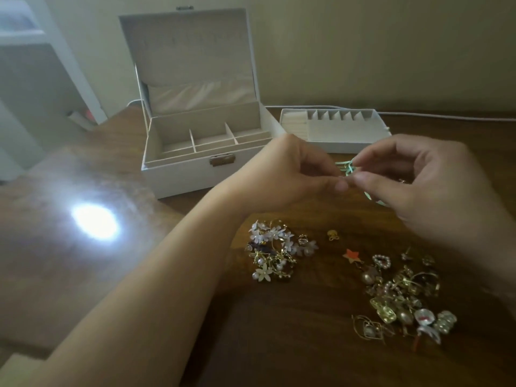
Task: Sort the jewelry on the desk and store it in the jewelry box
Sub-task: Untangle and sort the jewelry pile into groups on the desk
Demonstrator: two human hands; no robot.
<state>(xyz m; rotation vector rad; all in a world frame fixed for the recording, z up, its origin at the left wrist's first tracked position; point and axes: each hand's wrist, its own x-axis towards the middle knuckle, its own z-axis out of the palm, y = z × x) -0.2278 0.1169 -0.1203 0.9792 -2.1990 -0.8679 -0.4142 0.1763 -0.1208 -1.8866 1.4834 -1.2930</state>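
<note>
Both hands are raised in front of the person, fingertips meeting in the middle. The left hand (pixel 290 174) reaches in on a long bare forearm from the lower left, its thumb and forefinger pinched together. The right hand (pixel 413 180) comes from the right, back upward, fingers curled and its thumb and forefinger pinching right against the left fingertips.

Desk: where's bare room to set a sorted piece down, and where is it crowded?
Bare desk lies left of the left hand, in front of the jewelry box. A narrow strip runs between the flower pile and the gold pile, holding only an orange star and a small gold charm. Crowded at front right.
</note>
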